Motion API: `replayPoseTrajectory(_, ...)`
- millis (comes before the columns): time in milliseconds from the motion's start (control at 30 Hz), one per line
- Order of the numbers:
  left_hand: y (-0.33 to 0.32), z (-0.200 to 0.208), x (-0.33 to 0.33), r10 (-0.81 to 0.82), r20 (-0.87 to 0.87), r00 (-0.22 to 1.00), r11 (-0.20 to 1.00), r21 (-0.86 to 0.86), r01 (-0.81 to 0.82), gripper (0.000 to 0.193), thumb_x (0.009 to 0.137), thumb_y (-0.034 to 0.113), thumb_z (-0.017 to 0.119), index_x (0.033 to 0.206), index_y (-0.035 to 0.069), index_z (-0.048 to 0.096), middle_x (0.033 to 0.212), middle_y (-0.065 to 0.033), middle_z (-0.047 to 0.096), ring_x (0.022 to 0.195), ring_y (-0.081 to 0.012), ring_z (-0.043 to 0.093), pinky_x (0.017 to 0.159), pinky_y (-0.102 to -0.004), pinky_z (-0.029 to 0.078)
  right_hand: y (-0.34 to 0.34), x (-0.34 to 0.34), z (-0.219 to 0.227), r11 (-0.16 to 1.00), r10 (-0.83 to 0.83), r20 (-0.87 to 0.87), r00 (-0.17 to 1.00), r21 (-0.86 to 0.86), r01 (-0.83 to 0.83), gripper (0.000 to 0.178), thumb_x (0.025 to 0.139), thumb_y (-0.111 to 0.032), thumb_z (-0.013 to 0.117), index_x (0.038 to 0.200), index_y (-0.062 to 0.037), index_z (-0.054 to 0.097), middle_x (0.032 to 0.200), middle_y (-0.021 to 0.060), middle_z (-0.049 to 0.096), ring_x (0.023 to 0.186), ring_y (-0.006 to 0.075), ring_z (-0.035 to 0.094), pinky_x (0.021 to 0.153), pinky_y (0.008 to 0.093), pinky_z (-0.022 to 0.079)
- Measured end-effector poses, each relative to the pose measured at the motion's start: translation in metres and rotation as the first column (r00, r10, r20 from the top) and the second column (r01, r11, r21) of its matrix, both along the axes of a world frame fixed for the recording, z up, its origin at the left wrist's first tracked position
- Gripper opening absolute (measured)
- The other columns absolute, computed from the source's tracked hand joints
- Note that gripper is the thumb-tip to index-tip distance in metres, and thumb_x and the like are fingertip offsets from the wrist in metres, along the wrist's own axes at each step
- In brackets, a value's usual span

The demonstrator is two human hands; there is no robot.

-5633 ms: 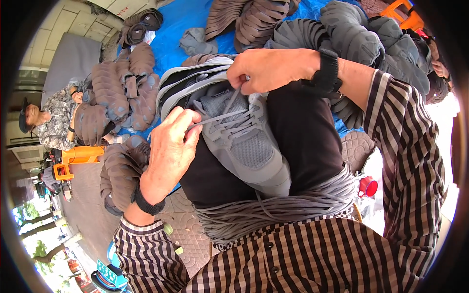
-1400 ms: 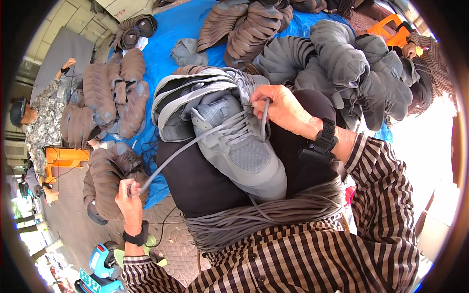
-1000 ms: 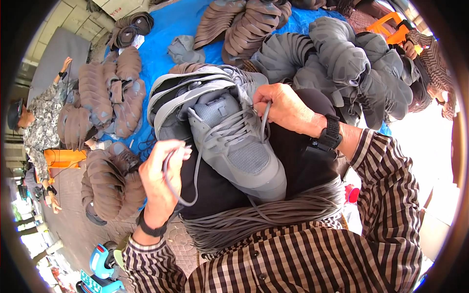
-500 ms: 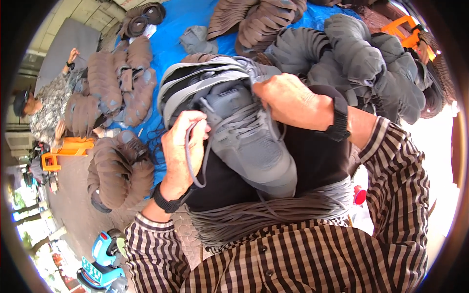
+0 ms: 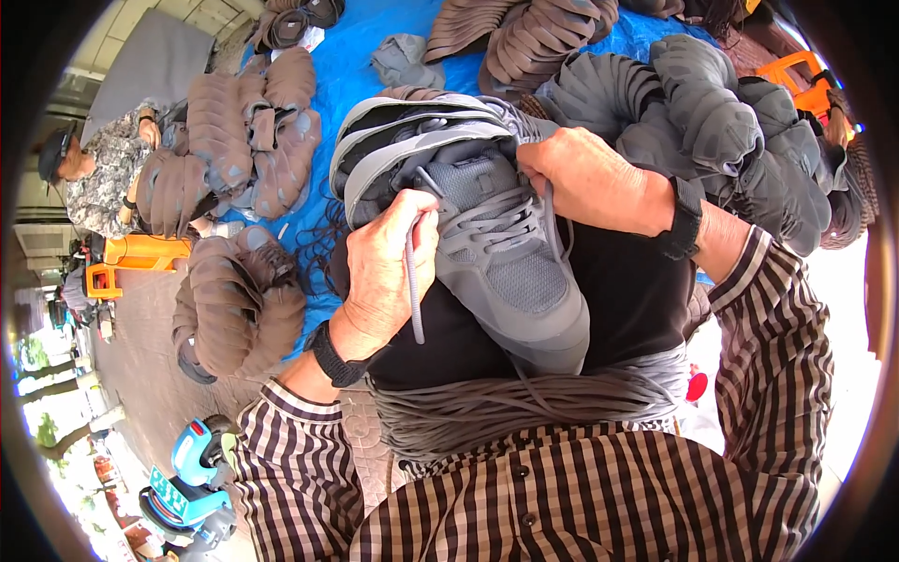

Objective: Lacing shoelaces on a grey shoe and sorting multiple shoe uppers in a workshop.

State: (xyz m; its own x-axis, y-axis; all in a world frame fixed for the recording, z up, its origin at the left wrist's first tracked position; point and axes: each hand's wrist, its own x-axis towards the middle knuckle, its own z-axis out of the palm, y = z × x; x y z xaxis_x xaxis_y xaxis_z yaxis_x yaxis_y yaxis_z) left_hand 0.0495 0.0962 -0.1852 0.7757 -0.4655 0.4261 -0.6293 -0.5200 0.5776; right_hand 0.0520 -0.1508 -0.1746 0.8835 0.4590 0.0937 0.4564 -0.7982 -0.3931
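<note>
Shoe (image 5: pixel 536 290) lies between both grips, long axis slanting toward the wearer, toe below and rightward of the left hand (image 5: pixel 391 248), which pinches a shoelace (image 5: pixel 414 286); the right hand (image 5: pixel 595 180) pinches lace beside the opposite eyelets.

Bright daylight fills the scene, glare bleaching the right side and lower-left background. The grey mesh-toed lace-up shoe (image 5: pixel 526 277) looks fairly sharp and softly lit; the black fabric trousers (image 5: pixel 646 295) read dark. Fisheye distortion bends everything towards the black rim.
</note>
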Motion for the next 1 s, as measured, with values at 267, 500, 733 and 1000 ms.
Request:
replayPoseTrajectory(267, -0.003, 0.006, -0.001, -0.054, -0.031, 0.998, 0.999, 0.005, 0.054, 0.023, 0.077, -0.005, 0.062, 0.097, 0.005, 0.056, 0.069, -0.0127, 0.059, 0.062, -0.0269, 0.064, 0.055, -0.0319, 0.048, 0.001, -0.002, 0.001, 1.0, -0.017, -0.018, 1.0, 0.005, 0.017, 0.011, 0.069, 0.0, 0.059, 0.079, 0.0046, 0.062, 0.074, 0.0235, 0.063, 0.079, 0.0398, 0.063, 0.071, 0.0467, 0.05)
replayPoseTrajectory(500, -0.012, 0.016, 0.009, -0.167, 0.073, 0.983, 0.956, 0.254, 0.144, 0.026, 0.082, -0.004, 0.058, 0.106, 0.005, 0.054, 0.071, -0.0154, 0.062, 0.064, -0.0318, 0.064, 0.058, -0.0366, 0.049, 0.006, -0.004, 0.003, 0.998, -0.033, 0.006, 0.999, 0.047, 0.032, 0.014, 0.07, 0.002, 0.057, 0.082, 0.0059, 0.06, 0.073, 0.0236, 0.062, 0.077, 0.0405, 0.063, 0.07, 0.0473, 0.05)
replayPoseTrajectory(733, -0.005, 0.032, 0.021, -0.212, -0.072, 0.975, 0.804, 0.554, 0.216, 0.02, 0.081, -0.001, 0.06, 0.099, 0.003, 0.051, 0.078, -0.0172, 0.061, 0.074, -0.0358, 0.062, 0.06, -0.0449, 0.045, -0.007, 0.013, 0.0, 0.987, 0.155, 0.036, 0.987, 0.031, -0.156, 0.023, 0.076, 0.0, 0.062, 0.099, 0.0014, 0.06, 0.075, 0.0208, 0.065, 0.076, 0.0389, 0.064, 0.068, 0.0463, 0.049)
replayPoseTrajectory(1000, -0.007, 0.049, 0.025, -0.486, 0.235, 0.842, 0.736, 0.629, 0.25, 0.025, 0.067, -0.001, 0.061, 0.091, 0.002, 0.055, 0.087, -0.0145, 0.048, 0.09, -0.0335, 0.05, 0.08, -0.0424, 0.043, -0.011, 0.024, 0.001, 0.876, 0.476, 0.376, 0.795, -0.285, -0.39, 0.017, 0.069, -0.008, 0.064, 0.086, -0.0037, 0.061, 0.085, 0.0069, 0.054, 0.091, 0.0241, 0.056, 0.081, 0.0364, 0.047)
